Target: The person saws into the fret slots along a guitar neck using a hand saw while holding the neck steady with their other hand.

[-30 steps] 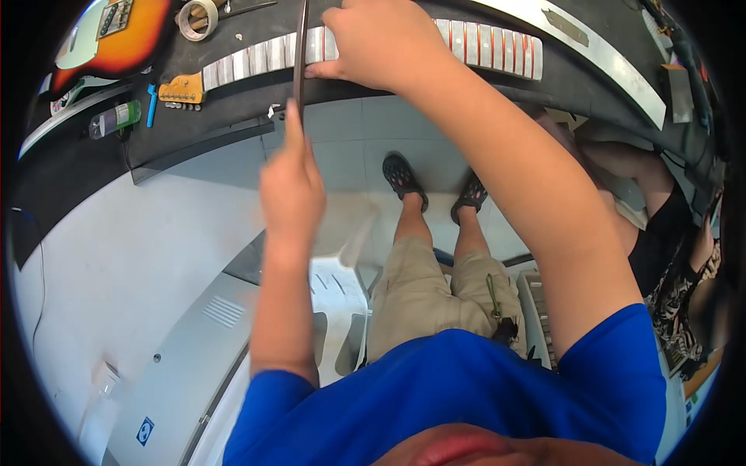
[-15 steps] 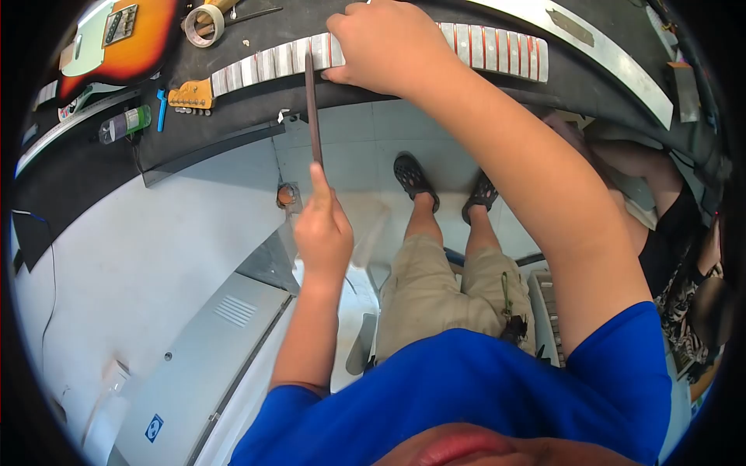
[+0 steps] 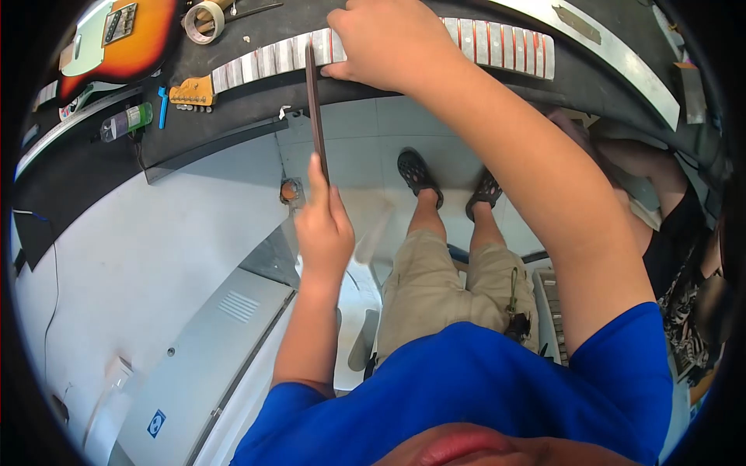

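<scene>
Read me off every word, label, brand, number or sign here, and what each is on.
No words are readable.
Blue label on the grey cabinet: white emblem; any lettering too small.
Bottle, label: too small and blurred.
Guitar headstock: no brand legible.

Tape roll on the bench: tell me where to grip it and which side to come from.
Pinch the near rim of the tape roll, coming from the wearer's side, with one finger in the hole and the thumb outside. Its ring shape gives a wall to pinch, and brown pieces show toward the far part of the hole, so the near part looks like the easier way in.
</scene>
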Action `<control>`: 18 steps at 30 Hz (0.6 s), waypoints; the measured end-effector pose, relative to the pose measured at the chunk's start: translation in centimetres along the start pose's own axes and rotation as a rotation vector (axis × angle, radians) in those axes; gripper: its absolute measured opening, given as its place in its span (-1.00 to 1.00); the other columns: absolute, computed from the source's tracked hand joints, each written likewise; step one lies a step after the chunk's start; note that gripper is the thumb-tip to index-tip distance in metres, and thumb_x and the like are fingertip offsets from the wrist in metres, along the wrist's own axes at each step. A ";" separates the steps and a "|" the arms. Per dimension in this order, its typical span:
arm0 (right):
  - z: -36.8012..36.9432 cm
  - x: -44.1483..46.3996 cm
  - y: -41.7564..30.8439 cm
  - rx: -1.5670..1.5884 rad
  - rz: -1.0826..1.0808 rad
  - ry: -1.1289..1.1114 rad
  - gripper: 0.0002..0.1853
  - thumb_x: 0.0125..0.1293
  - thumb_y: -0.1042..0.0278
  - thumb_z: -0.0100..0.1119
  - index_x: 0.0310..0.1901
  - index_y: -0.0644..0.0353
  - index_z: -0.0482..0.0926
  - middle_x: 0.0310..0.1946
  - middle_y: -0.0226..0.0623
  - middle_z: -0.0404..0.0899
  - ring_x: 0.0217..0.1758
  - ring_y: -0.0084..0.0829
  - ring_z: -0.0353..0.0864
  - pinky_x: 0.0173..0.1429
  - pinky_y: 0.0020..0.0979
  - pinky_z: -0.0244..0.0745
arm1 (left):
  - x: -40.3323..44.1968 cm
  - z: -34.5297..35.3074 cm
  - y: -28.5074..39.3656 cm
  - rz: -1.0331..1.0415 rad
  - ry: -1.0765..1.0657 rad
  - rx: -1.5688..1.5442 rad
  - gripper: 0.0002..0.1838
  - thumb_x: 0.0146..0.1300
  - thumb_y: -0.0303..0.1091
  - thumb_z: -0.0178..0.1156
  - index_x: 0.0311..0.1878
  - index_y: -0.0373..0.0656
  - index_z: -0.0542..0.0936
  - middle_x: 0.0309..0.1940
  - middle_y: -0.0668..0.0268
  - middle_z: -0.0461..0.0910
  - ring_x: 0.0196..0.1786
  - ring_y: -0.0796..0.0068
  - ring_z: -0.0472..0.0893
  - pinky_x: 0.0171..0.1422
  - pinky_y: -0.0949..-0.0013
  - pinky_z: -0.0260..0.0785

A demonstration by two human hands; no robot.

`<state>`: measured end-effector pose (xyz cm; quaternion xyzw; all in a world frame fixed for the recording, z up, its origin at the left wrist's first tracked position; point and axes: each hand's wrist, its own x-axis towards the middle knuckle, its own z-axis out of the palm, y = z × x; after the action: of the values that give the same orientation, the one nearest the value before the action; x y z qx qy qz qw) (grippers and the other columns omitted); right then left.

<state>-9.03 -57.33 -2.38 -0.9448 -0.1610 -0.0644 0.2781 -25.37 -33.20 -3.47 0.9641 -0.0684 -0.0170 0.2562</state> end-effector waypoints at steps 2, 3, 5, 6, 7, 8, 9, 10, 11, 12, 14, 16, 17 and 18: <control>0.3 0.0 0.0 -0.015 0.001 0.011 -0.58 0.17 -0.02 0.55 -0.20 0.22 0.78 -0.20 -0.06 0.81 -0.02 -0.06 0.83 0.12 -0.11 0.75 | 4.5 -0.8 2.1 -0.047 -0.060 0.014 -0.42 0.61 -0.52 0.12 0.65 -0.18 0.42 -0.35 -0.09 0.64 -0.38 0.18 0.62 -0.22 0.29 0.50; 0.5 0.1 0.0 -0.022 0.001 0.021 -0.58 0.16 -0.02 0.55 -0.20 0.22 0.78 -0.20 -0.06 0.81 -0.03 -0.06 0.83 0.12 -0.11 0.75 | 8.4 -1.0 3.3 -0.057 -0.097 0.050 -0.40 0.58 -0.53 0.16 0.65 -0.22 0.40 -0.28 -0.28 0.67 -0.32 -0.13 0.73 -0.18 0.16 0.57; 1.5 0.3 0.2 -0.034 0.004 0.019 -0.58 0.16 -0.02 0.55 -0.20 0.22 0.78 -0.21 -0.05 0.81 -0.04 -0.06 0.83 0.12 -0.11 0.75 | 13.6 -0.2 2.5 0.084 -0.064 0.010 -0.44 0.60 -0.47 0.17 0.62 -0.23 0.44 -0.32 -0.25 0.64 -0.40 -0.15 0.66 -0.23 0.15 0.54; 2.0 0.4 0.3 -0.063 -0.018 0.029 -0.58 0.16 -0.01 0.55 -0.20 0.23 0.78 -0.21 -0.04 0.81 -0.06 -0.05 0.83 0.12 -0.11 0.75 | 13.5 -0.7 3.5 -0.113 -0.122 -0.058 -0.45 0.60 -0.47 0.19 0.60 -0.23 0.46 -0.34 -0.23 0.64 -0.41 -0.17 0.64 -0.23 0.17 0.54; 1.9 0.2 -0.1 -0.057 -0.001 -0.004 -0.58 0.17 -0.01 0.55 -0.20 0.23 0.78 -0.21 -0.04 0.80 -0.06 -0.05 0.83 0.13 -0.11 0.75 | 11.7 -0.8 2.9 -0.030 -0.105 -0.010 -0.43 0.59 -0.50 0.18 0.62 -0.24 0.43 -0.33 -0.23 0.64 -0.43 -0.10 0.65 -0.23 0.19 0.54; 1.4 0.5 -0.1 -0.063 0.010 -0.015 -0.58 0.18 -0.01 0.55 -0.21 0.23 0.78 -0.22 -0.04 0.80 -0.06 -0.04 0.83 0.13 -0.11 0.74 | 9.3 -0.9 2.0 0.071 -0.070 0.040 -0.41 0.58 -0.53 0.17 0.64 -0.26 0.41 -0.33 -0.22 0.65 -0.44 -0.04 0.67 -0.23 0.21 0.54; 0.7 0.5 -0.2 -0.051 0.003 -0.025 -0.58 0.18 -0.02 0.56 -0.20 0.23 0.78 -0.21 -0.04 0.80 -0.05 -0.04 0.83 0.13 -0.11 0.74 | 5.2 -0.9 1.1 0.027 -0.074 0.004 -0.40 0.58 -0.56 0.15 0.65 -0.27 0.39 -0.34 -0.22 0.64 -0.45 0.02 0.67 -0.25 0.22 0.53; 0.1 0.3 -0.4 -0.034 0.002 -0.033 -0.58 0.19 -0.02 0.56 -0.20 0.23 0.78 -0.21 -0.04 0.80 -0.04 -0.04 0.83 0.13 -0.11 0.74 | 1.4 -1.0 0.2 -0.015 -0.084 -0.026 -0.38 0.57 -0.59 0.14 0.66 -0.29 0.37 -0.35 -0.21 0.63 -0.47 0.08 0.68 -0.26 0.24 0.52; -0.1 0.3 -0.4 -0.019 0.002 -0.036 -0.57 0.19 -0.03 0.56 -0.20 0.23 0.78 -0.21 -0.04 0.80 -0.04 -0.04 0.83 0.14 -0.11 0.74 | -0.3 -0.8 -0.2 0.006 -0.065 -0.045 -0.37 0.56 -0.60 0.14 0.67 -0.28 0.36 -0.36 -0.21 0.63 -0.47 0.10 0.67 -0.26 0.24 0.52; 0.2 0.6 -0.1 -0.043 0.007 -0.012 -0.57 0.19 -0.03 0.56 -0.20 0.23 0.78 -0.21 -0.04 0.81 -0.04 -0.04 0.83 0.13 -0.11 0.74 | -1.2 -0.8 0.3 0.024 -0.051 -0.065 -0.35 0.56 -0.61 0.13 0.68 -0.28 0.35 -0.36 -0.20 0.63 -0.48 0.11 0.67 -0.27 0.24 0.52; 1.7 0.6 0.0 -0.080 0.006 0.004 -0.57 0.19 -0.03 0.56 -0.21 0.23 0.78 -0.20 -0.04 0.81 -0.04 -0.04 0.83 0.12 -0.11 0.75 | -0.9 -0.6 0.2 -0.034 -0.078 -0.069 -0.37 0.56 -0.60 0.14 0.66 -0.29 0.37 -0.38 -0.19 0.63 -0.48 0.10 0.66 -0.27 0.23 0.53; 1.5 1.0 -0.2 -0.089 0.012 -0.023 -0.55 0.20 -0.07 0.55 -0.20 0.23 0.78 -0.20 -0.03 0.81 -0.04 -0.04 0.83 0.11 -0.10 0.74 | 7.0 -0.7 2.0 -0.044 -0.091 -0.059 -0.44 0.58 -0.55 0.16 0.61 -0.30 0.44 -0.40 -0.19 0.61 -0.48 0.05 0.62 -0.27 0.23 0.51; 1.6 1.0 -0.2 -0.092 0.020 -0.019 -0.54 0.20 -0.08 0.55 -0.20 0.23 0.77 -0.21 -0.02 0.81 -0.04 -0.04 0.83 0.11 -0.10 0.74 | 10.6 -0.1 2.0 0.003 -0.075 -0.069 -0.47 0.59 -0.52 0.16 0.57 -0.30 0.48 -0.42 -0.18 0.59 -0.49 0.02 0.59 -0.29 0.23 0.49; 1.7 0.8 -0.3 -0.090 0.032 -0.026 -0.53 0.20 -0.09 0.54 -0.20 0.23 0.77 -0.21 -0.02 0.80 -0.04 -0.04 0.83 0.11 -0.10 0.74 | 11.7 0.3 1.6 0.023 -0.056 -0.115 -0.47 0.62 -0.47 0.14 0.61 -0.19 0.48 -0.50 0.08 0.53 -0.52 0.31 0.51 -0.35 0.30 0.44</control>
<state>-8.31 -55.94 -3.49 -0.9595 -0.1465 -0.0551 0.2341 -14.05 -36.34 -2.92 0.9461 -0.0856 -0.0447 0.3092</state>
